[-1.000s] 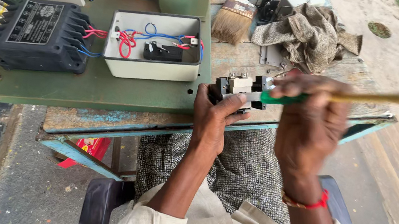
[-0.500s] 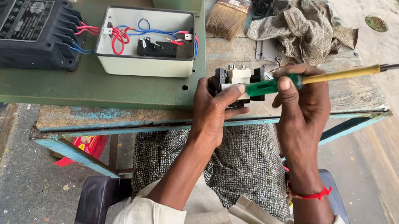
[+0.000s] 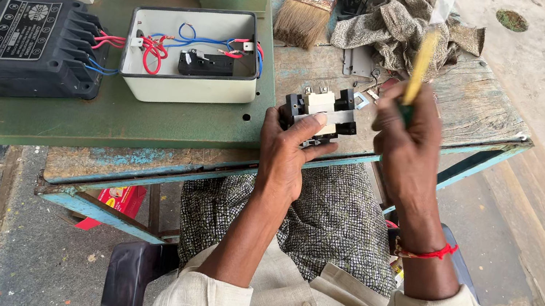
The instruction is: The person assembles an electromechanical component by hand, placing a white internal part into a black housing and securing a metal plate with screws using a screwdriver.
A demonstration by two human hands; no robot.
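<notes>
At centre frame, your left hand grips a small black and white electrical component just above the table's near edge; beside it your right hand is closed on a screwdriver with a yellow shaft, now tipped upright and blurred, where half a second ago it lay across the part; judged from that, the tool is off the component; left of centre sits an open white box with red and blue wires.

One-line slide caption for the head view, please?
Left hand holds a black-and-white electrical switch block while right hand grips a yellow-handled screwdriver upright.
</notes>
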